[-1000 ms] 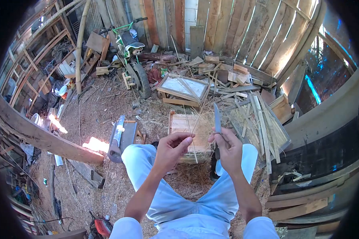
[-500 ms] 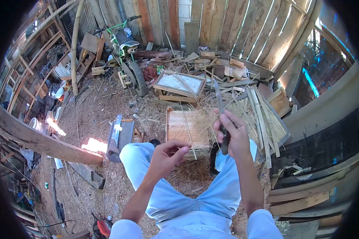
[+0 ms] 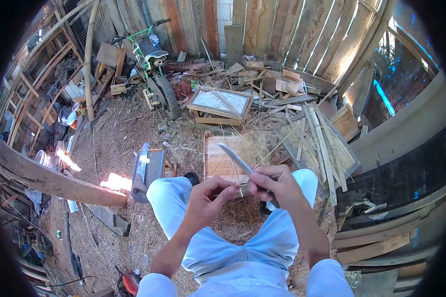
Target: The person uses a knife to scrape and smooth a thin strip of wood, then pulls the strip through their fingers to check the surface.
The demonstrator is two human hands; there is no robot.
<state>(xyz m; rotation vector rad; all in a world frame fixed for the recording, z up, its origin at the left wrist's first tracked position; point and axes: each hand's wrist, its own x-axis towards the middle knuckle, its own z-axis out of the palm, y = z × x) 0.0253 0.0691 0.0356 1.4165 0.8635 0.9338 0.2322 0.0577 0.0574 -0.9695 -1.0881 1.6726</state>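
In the head view a knife (image 3: pixel 235 158) is gripped by its dark handle in my right hand (image 3: pixel 278 185). Its blade points up and to the left, close to a thin pale strip (image 3: pixel 241 190). The fingertips of my left hand (image 3: pixel 205 202) pinch that strip, which looks like split wood or bamboo. Both hands are nearly together above my knees, fingertips almost meeting. Below and beyond them is a low slatted wooden box or board (image 3: pixel 218 153), with a heap of fine shavings (image 3: pixel 257 148) on its right side.
A handsaw (image 3: pixel 142 173) rests on a small dark-topped stool (image 3: pixel 156 166) at left. Long strips (image 3: pixel 322 143) lie on a panel at right. Farther off are a framed white panel (image 3: pixel 220 101), scrap wood (image 3: pixel 287 84) and a small motorbike (image 3: pixel 156 64). A wooden beam (image 3: pixel 54 173) crosses the left.
My right hand has brought the knife down and left from an upright position to the strip. My left hand stays nearly in place, still pinching the strip.
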